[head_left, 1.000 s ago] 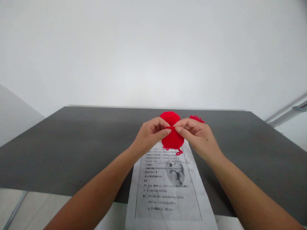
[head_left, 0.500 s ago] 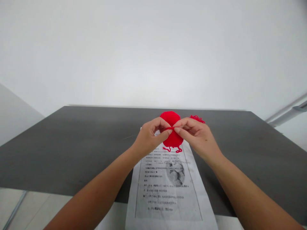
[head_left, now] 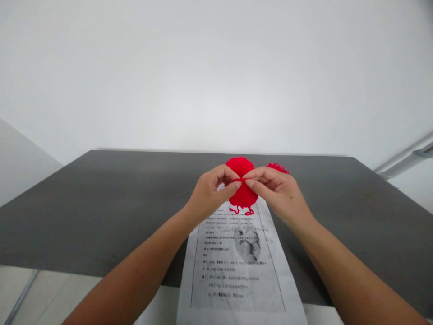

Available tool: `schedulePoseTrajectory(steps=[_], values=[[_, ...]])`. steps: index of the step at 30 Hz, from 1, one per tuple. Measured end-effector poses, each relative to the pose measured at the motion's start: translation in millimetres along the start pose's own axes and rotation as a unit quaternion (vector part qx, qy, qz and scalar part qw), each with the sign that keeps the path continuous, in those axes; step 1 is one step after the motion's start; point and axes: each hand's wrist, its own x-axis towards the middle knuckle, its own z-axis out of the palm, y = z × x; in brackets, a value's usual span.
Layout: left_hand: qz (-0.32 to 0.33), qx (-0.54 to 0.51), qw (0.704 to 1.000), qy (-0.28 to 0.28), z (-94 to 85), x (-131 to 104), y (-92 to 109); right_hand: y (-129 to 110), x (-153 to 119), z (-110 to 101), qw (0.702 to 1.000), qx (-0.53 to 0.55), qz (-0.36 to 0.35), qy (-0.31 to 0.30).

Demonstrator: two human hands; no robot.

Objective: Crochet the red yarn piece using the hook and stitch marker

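A bundle of red yarn (head_left: pixel 244 196), narrow at its middle and rounded above and below, is held between my two hands over the upper end of a printed sheet (head_left: pixel 237 280). My left hand (head_left: pixel 215 187) pinches a red strand at the bundle's middle between thumb and forefinger. From the other side my right hand (head_left: pixel 275 184) pinches the same spot, its thumb tip almost meeting the left one. Short loose yarn ends dangle from the bundle's lower edge. The fingertips hide part of the narrow middle.
More curly red yarn (head_left: pixel 278 168) lies behind my right hand on the dark grey table (head_left: pixel 118 207). The sheet hangs over the table's near edge. A white wall (head_left: pixel 216 81) stands behind the table, and a grey metal tube (head_left: pixel 402 163) is at far right.
The yarn bundle's lower end and its dangling strands have shifted very slightly up and left. Both hands keep their pinch in nearly the same place.
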Motion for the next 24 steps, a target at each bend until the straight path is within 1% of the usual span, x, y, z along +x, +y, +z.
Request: schedulePoseTrajectory(steps=[7, 14, 20, 24], values=[[0.016, 0.011, 1.0, 0.002, -0.2, 0.3, -2.9, 0.8, 0.6, 0.2, 1.0, -0.015, -0.001, 0.002], [-0.005, -0.051, 0.999, -0.017, 1.0, -0.6, 2.0, -0.5, -0.2, -1.1, 1.0, -0.018, -0.002, 0.004], [0.014, -0.001, 1.0, -0.008, -0.1, -0.2, -0.7, -0.4, -0.2, -0.2, 1.0, -0.018, -0.007, -0.002], [0.024, 0.033, 0.999, 0.001, -0.3, 0.0, -1.0, 0.2, 0.4, 0.3, 1.0, -0.019, -0.007, 0.004]])
